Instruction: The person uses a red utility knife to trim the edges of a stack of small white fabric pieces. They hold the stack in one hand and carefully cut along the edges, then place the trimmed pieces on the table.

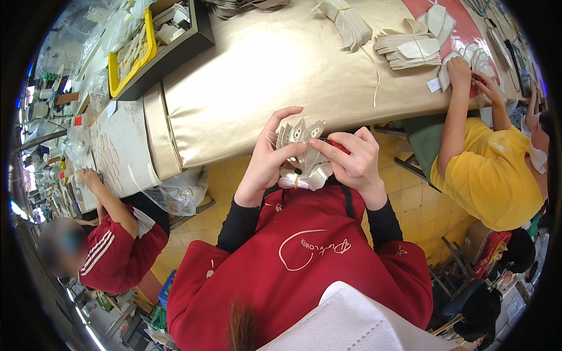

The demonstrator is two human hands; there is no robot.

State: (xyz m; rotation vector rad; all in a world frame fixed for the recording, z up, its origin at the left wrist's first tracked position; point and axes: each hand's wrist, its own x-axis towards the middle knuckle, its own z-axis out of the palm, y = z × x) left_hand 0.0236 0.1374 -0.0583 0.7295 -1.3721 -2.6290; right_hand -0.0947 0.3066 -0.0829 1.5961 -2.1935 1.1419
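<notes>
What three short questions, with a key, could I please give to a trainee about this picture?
1. Multiple choice: which colour shows on the tool in the right hand?
A. green
B. red
C. blue

2. True or false: the left hand holds the grey pieces.

3. Fill the gap: the yellow-shirted co-worker is on the ____ side of the picture.

Key: 1. B; 2. true; 3. right

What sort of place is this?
Probably a workshop for small cut or sewn goods: there are silvery shaped pieces being handled, a banded stack of pale pieces on the gold-covered table, and a person in yellow working alongside.
</notes>
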